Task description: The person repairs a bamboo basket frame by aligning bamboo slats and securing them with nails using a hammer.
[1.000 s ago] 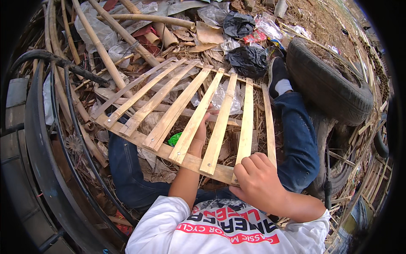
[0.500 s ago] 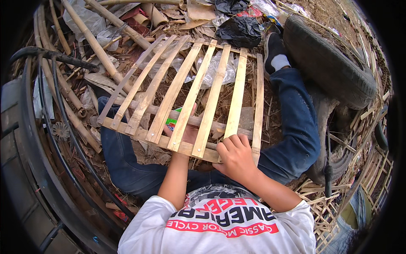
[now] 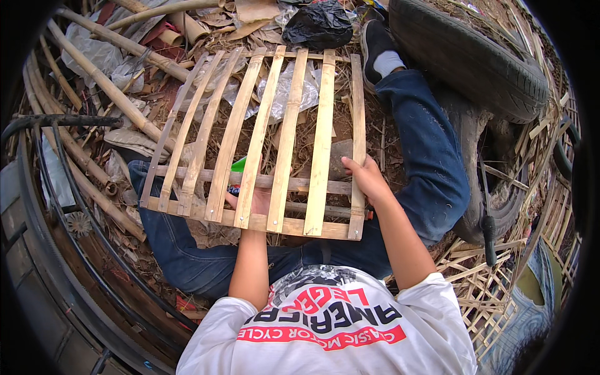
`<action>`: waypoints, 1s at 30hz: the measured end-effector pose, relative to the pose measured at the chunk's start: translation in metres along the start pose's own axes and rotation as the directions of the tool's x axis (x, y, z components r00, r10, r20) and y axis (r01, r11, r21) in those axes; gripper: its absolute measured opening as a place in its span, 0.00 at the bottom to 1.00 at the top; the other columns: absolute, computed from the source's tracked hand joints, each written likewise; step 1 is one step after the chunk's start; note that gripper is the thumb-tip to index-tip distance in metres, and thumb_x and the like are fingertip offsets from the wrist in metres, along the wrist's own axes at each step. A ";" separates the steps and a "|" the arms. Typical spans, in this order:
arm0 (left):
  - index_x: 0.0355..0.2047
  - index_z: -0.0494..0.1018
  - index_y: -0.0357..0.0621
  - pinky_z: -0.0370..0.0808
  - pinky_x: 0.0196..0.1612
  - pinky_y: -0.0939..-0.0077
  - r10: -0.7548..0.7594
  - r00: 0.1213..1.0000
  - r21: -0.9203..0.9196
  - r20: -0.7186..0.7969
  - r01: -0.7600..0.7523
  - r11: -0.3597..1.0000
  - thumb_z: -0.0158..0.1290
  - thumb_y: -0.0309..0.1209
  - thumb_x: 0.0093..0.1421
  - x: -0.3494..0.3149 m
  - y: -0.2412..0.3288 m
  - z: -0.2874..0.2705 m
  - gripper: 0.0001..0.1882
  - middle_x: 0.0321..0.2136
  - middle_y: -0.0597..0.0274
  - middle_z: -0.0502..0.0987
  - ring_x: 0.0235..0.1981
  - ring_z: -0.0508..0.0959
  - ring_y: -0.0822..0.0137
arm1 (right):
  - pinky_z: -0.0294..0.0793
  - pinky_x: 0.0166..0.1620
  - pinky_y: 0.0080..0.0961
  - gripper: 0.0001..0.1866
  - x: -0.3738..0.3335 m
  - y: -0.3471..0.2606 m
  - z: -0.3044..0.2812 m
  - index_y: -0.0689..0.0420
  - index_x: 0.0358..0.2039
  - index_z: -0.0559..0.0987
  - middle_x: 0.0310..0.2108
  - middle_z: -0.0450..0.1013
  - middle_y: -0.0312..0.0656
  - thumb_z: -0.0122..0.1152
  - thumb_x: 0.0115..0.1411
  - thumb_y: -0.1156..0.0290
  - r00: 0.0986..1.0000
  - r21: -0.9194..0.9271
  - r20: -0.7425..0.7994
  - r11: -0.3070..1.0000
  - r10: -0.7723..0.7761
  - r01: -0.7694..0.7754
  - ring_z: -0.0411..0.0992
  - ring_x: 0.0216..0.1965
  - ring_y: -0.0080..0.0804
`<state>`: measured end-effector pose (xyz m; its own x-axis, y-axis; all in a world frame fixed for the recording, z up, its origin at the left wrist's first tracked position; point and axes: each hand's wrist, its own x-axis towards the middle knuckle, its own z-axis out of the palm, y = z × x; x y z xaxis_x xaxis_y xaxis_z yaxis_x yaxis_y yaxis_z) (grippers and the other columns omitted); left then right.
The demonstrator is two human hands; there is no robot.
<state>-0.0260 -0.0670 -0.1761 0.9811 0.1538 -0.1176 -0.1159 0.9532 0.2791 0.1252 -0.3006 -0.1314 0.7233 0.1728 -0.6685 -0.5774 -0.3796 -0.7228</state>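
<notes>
A slatted bamboo panel [image 3: 293, 119] lies tilted above my lap, its several light strips fixed across thin bars. Small nail heads show along its near bar [image 3: 250, 220]. My right hand [image 3: 369, 179] grips the rightmost strip, thumb on top. From below, my left hand [image 3: 257, 199] supports the panel, with the wrist passing under the near bar; the slats partly hide its fingers. A green packet [image 3: 239, 165] shows between the strips beside my left hand. Under the near right part, a thin rod with an orange tip [image 3: 369, 215] pokes out.
Bamboo poles [image 3: 112, 94] lie at the left beside a black metal frame [image 3: 69, 119]. A tyre [image 3: 469, 59] stands at the upper right, with a black-handled tool [image 3: 488, 240] below it. Woven bamboo strips [image 3: 462, 294] lie lower right; a black plastic bag [image 3: 317, 25] lies ahead.
My right hand has left the near bar and moved up and right onto the rightmost strip. The panel sits slightly further left in view. My left hand stays beneath it.
</notes>
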 end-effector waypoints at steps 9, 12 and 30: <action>0.68 0.54 0.54 0.44 0.67 0.30 0.003 0.996 -0.135 0.089 0.010 0.991 0.36 0.82 0.44 0.004 -0.001 0.005 0.60 0.61 0.41 0.63 0.62 0.63 0.38 | 0.77 0.27 0.25 0.20 -0.023 -0.029 0.015 0.69 0.36 0.78 0.26 0.75 0.43 0.67 0.57 0.62 0.997 0.031 -0.043 0.997 -0.065 0.066 0.71 0.21 0.25; 0.65 0.58 0.52 0.45 0.67 0.29 0.015 0.994 -0.200 0.112 0.008 0.980 0.41 0.78 0.47 0.008 0.001 0.020 0.55 0.58 0.40 0.67 0.62 0.63 0.39 | 0.77 0.26 0.24 0.18 -0.032 -0.036 0.013 0.68 0.35 0.78 0.25 0.74 0.40 0.68 0.57 0.63 0.997 0.072 -0.025 0.995 -0.072 0.073 0.70 0.20 0.23; 0.67 0.57 0.53 0.58 0.64 0.39 0.090 0.958 -0.274 0.271 -0.013 0.962 0.33 0.82 0.46 0.066 0.015 -0.039 0.58 0.64 0.38 0.58 0.63 0.60 0.35 | 0.72 0.21 0.23 0.19 0.061 -0.044 0.028 0.63 0.25 0.75 0.16 0.67 0.35 0.65 0.60 0.58 0.950 0.013 -0.054 0.951 -0.307 0.308 0.68 0.16 0.22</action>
<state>0.0311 -0.0322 -0.2164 0.9718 0.1628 0.1707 -0.1667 0.9860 0.0087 0.1841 -0.2481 -0.1450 0.8849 0.2316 -0.4040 -0.3316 -0.2959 -0.8958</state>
